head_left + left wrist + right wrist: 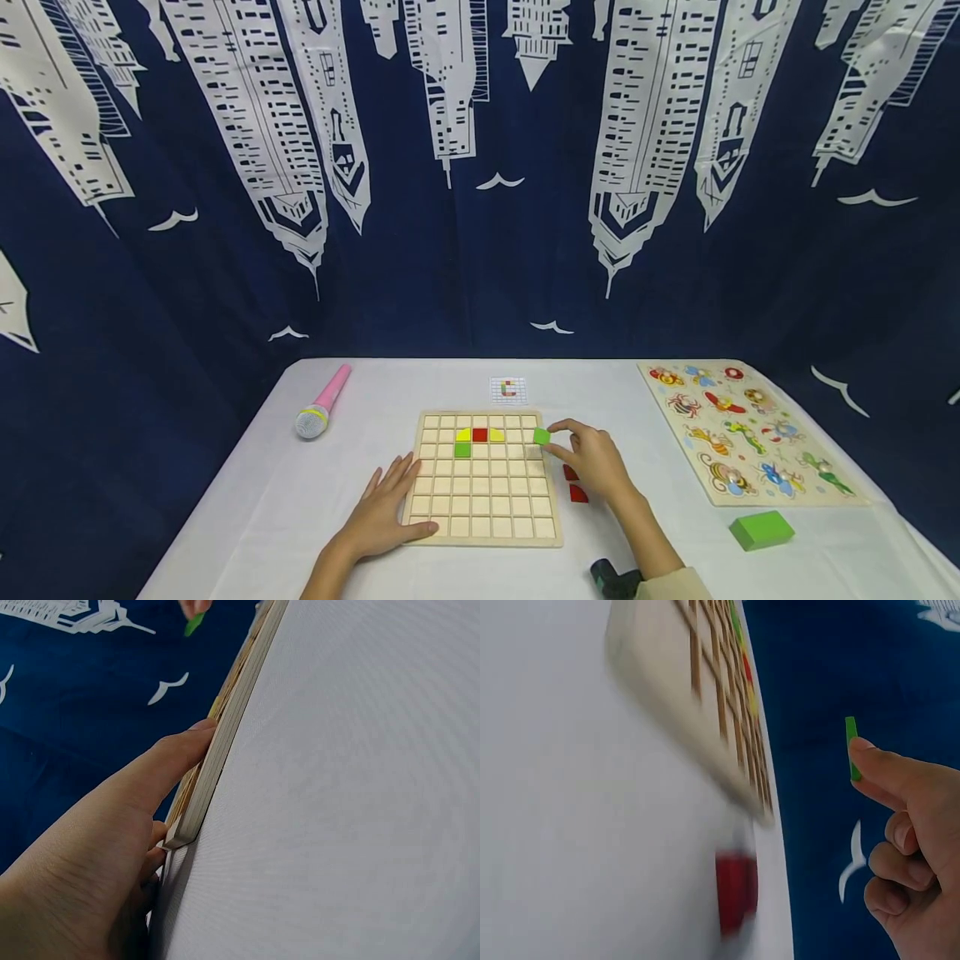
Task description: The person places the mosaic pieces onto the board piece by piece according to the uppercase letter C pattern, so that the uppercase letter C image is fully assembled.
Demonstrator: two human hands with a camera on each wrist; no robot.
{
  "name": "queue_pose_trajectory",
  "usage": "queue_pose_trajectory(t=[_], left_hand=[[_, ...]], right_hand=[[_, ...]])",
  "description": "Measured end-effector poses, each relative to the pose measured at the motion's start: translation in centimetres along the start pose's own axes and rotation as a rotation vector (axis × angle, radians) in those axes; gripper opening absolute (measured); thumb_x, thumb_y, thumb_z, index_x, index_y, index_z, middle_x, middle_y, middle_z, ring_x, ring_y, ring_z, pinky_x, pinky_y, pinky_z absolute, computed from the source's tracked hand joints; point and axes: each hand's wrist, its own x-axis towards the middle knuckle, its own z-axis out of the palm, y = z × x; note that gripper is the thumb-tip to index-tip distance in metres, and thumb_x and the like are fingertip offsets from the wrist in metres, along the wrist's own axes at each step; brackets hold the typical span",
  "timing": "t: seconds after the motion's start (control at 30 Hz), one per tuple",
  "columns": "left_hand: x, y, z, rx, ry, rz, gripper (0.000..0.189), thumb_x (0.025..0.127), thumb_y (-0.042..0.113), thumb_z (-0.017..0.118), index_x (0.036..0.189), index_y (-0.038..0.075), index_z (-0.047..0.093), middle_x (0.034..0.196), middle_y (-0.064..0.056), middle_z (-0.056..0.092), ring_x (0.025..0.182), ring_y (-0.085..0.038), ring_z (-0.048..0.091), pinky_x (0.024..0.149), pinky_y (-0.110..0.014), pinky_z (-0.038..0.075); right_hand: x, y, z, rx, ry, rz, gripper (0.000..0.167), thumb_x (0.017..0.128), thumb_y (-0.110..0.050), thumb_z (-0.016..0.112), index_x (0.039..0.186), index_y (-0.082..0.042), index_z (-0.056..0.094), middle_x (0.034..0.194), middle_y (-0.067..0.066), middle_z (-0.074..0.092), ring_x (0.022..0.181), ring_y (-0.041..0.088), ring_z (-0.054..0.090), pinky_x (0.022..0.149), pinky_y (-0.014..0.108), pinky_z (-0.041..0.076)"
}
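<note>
A wooden grid board lies on the white table, with yellow tiles on both sides of a red square tile and a green square tile below the left one. My left hand rests at the board's left edge, fingers spread, thumb over the near left corner. Between thumb and forefinger my right hand pinches another green square tile, held above the board's right edge; the right wrist view shows this tile edge-on. Two red tiles lie right of the board, close under my right hand.
A small pattern card lies behind the board. At the left is a pink toy microphone. An insect-picture puzzle board and a green block are at the right. By my right forearm is a dark object, partly hidden.
</note>
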Motion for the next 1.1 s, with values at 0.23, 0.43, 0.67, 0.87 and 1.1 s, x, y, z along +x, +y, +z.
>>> queue_pose_trajectory(t=[0.23, 0.43, 0.67, 0.87, 1.1], left_hand=[[0.0, 0.0, 0.0, 0.001, -0.002, 0.004, 0.100, 0.072, 0.068, 0.060, 0.145, 0.008, 0.028, 0.151, -0.011, 0.020, 0.139, -0.026, 0.011, 0.111, -0.049, 0.002], [-0.1, 0.0, 0.0, 0.010, -0.002, 0.008, 0.100, 0.072, 0.067, 0.061, 0.144, 0.006, 0.029, 0.150, -0.013, 0.021, 0.139, -0.028, 0.013, 0.111, -0.051, 0.004], [0.0, 0.1, 0.0, 0.015, 0.003, 0.003, 0.101, 0.071, 0.068, 0.061, 0.144, 0.006, 0.029, 0.150, -0.012, 0.022, 0.139, -0.027, 0.013, 0.111, -0.051, 0.004], [0.0, 0.0, 0.0, 0.012, 0.005, 0.001, 0.101, 0.071, 0.068, 0.060, 0.145, 0.007, 0.029, 0.150, -0.012, 0.022, 0.139, -0.027, 0.012, 0.111, -0.050, 0.003], [-0.1, 0.0, -0.1, 0.011, -0.002, -0.003, 0.101, 0.072, 0.068, 0.060, 0.145, 0.006, 0.029, 0.151, -0.012, 0.021, 0.139, -0.027, 0.012, 0.111, -0.050, 0.003]], right_hand=[[0.7, -4.0, 2.9, 0.053, -0.006, -0.115, 0.029, 0.078, -0.029, 0.074, 0.101, -0.014, 0.068, 0.049, -0.009, 0.032, 0.043, 0.004, 0.025, 0.038, 0.019, 0.022], [0.6, -5.7, 5.3, 0.049, -0.031, -0.163, 0.029, 0.078, -0.028, 0.075, 0.101, -0.012, 0.068, 0.048, -0.010, 0.030, 0.044, 0.004, 0.022, 0.038, 0.018, 0.020], [0.3, -6.3, 7.6, 0.028, -0.110, -0.155, 0.028, 0.077, -0.030, 0.074, 0.100, -0.014, 0.069, 0.049, -0.010, 0.037, 0.045, 0.004, 0.030, 0.037, 0.021, 0.026], [0.4, -6.2, 8.6, 0.037, -0.146, -0.161, 0.027, 0.077, -0.030, 0.075, 0.098, -0.014, 0.069, 0.049, -0.011, 0.043, 0.047, 0.004, 0.033, 0.042, 0.022, 0.034], [0.4, -6.3, 9.0, 0.040, -0.155, -0.177, 0.026, 0.077, -0.029, 0.074, 0.097, -0.013, 0.070, 0.054, -0.010, 0.051, 0.048, 0.004, 0.036, 0.046, 0.022, 0.039]])
